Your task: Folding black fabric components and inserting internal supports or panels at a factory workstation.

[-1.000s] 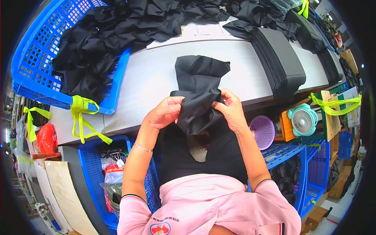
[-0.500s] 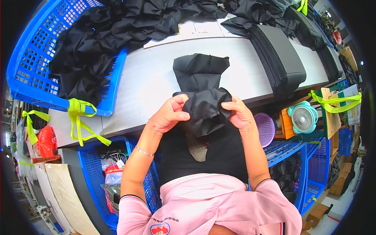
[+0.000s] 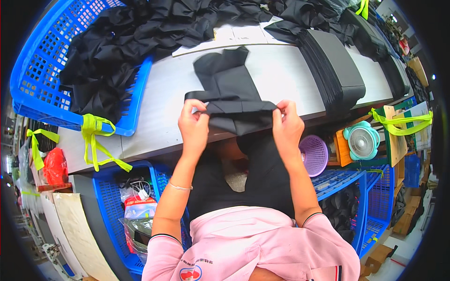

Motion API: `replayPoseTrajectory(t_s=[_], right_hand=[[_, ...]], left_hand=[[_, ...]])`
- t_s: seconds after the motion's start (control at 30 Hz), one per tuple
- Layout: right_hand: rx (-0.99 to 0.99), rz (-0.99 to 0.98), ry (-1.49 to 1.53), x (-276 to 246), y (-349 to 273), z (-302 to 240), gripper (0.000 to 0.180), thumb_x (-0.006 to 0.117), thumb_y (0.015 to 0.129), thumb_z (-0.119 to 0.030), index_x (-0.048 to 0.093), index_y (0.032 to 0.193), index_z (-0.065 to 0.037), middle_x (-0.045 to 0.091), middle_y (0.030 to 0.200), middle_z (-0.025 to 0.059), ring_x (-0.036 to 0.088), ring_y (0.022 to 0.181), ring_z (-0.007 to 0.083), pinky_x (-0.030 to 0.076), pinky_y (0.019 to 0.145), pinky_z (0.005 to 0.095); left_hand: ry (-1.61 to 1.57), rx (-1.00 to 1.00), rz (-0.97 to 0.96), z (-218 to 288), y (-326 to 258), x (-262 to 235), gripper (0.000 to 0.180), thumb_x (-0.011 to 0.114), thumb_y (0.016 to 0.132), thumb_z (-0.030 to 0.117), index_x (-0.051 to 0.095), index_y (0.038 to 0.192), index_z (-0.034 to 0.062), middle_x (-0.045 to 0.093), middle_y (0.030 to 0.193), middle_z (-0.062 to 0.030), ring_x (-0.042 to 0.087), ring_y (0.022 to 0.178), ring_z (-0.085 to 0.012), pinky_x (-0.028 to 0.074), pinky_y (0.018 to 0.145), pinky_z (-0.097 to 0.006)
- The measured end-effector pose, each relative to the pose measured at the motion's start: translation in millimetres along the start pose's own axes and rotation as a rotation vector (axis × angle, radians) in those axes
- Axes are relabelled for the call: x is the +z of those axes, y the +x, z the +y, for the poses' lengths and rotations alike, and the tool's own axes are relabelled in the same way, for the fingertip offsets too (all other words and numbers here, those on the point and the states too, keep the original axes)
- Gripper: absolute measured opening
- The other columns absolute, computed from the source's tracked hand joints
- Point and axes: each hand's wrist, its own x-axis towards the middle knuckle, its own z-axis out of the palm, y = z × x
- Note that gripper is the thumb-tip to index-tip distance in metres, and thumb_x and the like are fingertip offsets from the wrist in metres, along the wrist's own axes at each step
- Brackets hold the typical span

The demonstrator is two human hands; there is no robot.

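Observation:
A piece of black fabric is stretched between my hands over the near edge of the white table. My left hand pinches its left end and my right hand pinches the right end. Between them the cloth runs as a folded straight band. One wide flap lies away from me on the table, and another part hangs below the band toward my lap. Right of the cloth stands a stack of folded black fabric pieces, neatly squared.
A blue plastic basket heaped with loose black fabric sits at the left, a yellow-green strip tied on it. More cloth covers the table's far side. At the right are a purple basket, a small teal fan and blue crates.
The bunched fabric is now pulled out into a straight band. My hands have moved a little up the picture, and the far flap has shifted up and left.

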Motion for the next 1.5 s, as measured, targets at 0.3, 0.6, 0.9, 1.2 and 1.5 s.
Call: replayPoseTrajectory(t_s=[0.3,0.6,0.9,1.2,1.5], right_hand=[[0.451,-0.577,0.985,-21,19,-6,0.034,0.069,0.09,-0.003,0.055,0.122,0.0,0.064,0.104,0.0086,0.066,0.094,0.0165,0.058,0.081,0.0299],[-0.28,-0.435,0.281,12,-10,-38,0.022,0.074,0.077,-0.001,0.057,0.091,-0.003,0.061,0.082,0.0119,0.061,0.068,0.0327,0.05,0.061,0.0377],[0.263,-0.163,0.294,3,12,-4,0.024,0.056,0.073,0.011,0.058,0.091,-0.005,0.054,0.068,0.0071,0.056,0.061,0.0176,0.048,0.06,0.0293],[-0.389,-0.088,-0.167,6,-8,-23,0.027,0.08,0.074,-0.013,0.059,0.09,-0.008,0.057,0.09,0.0058,0.059,0.077,0.0261,0.046,0.068,0.0389],[-0.375,0.119,-0.27,7,-1,-1,0.037,0.075,0.07,-0.006,0.059,0.104,-0.003,0.061,0.102,0.0123,0.062,0.083,0.0283,0.048,0.073,0.0386]], left_hand=[[-0.134,-0.097,-0.361,13,-9,-3,0.03,0.07,0.09,0.002,0.059,0.118,0.0013,0.066,0.106,-0.0043,0.064,0.087,-0.0101,0.057,0.076,-0.026],[-0.026,0.085,-0.199,3,-19,23,0.027,0.073,0.086,0.001,0.066,0.113,0.0013,0.069,0.094,-0.0004,0.062,0.086,-0.0073,0.052,0.076,-0.025],[0.583,0.515,0.116,20,-26,8,0.063,0.064,0.066,-0.003,0.053,0.128,0.003,0.058,0.115,-0.0123,0.061,0.089,-0.0244,0.051,0.08,-0.034],[0.446,0.634,-0.175,26,7,48,0.019,0.069,0.081,-0.003,0.071,0.098,0.0056,0.07,0.091,-0.0057,0.064,0.083,-0.0243,0.052,0.071,-0.035],[0.402,0.621,-0.345,30,0,58,0.025,0.068,0.084,-0.006,0.072,0.105,0.0068,0.067,0.092,-0.0079,0.067,0.081,-0.0233,0.053,0.071,-0.03]])
